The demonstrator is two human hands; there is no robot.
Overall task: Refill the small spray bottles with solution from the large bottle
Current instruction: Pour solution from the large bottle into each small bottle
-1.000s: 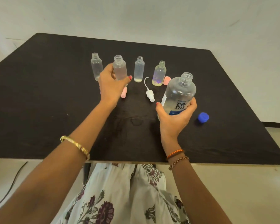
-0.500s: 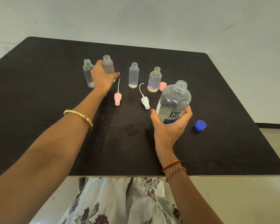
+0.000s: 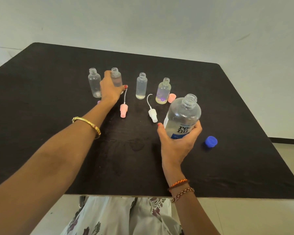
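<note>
Head view: four uncapped small spray bottles (image 3: 141, 86) stand on the worktop (image 3: 41, 102), the left hand (image 3: 111, 89) wrapped round the second, the right hand (image 3: 176, 141) gripping the open large bottle (image 3: 182, 116); most look nearly empty, so refilling seems largely ahead

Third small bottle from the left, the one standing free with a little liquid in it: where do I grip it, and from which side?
Grip the third small bottle round its straight mid-body, below the open neck. It stands upright, so come from the front, low and level; the left hand and the yellow-tinted bottle flank it, and the front looks clearest.
</note>
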